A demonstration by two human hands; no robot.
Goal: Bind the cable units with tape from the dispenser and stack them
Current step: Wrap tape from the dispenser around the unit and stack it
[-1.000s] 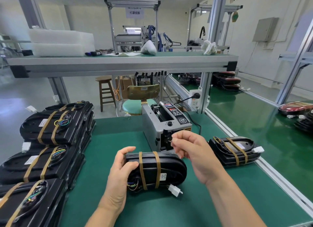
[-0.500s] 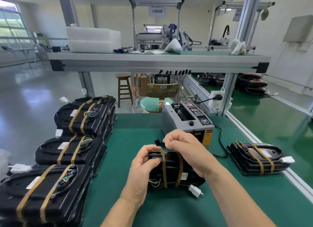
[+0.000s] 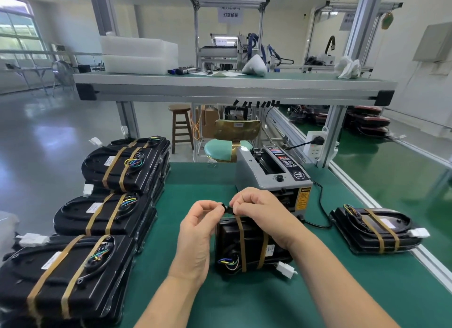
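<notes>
Stacks of bound units [image 3: 102,220] run along the left edge of the green worktop [image 3: 318,291], starting at its near corner. At the middle, a cable unit [image 3: 244,247] with two tan tape bands lies under the hands. Above its far end the left hand [image 3: 195,232] and right hand [image 3: 261,212] meet, the fingers of each narrowed to pinch one small dark piece [image 3: 227,209]; what it is cannot be told. A single bound unit [image 3: 374,229] sits by the right edge. The grey tape dispenser [image 3: 271,173] stands just behind the hands.

A white hanging sign [image 3: 230,14] at twelve o'clock reads 灯罩组装. The tape dispenser [image 3: 274,173] carries a yellow warning label [image 3: 304,198] whose print is too small to read.
</notes>
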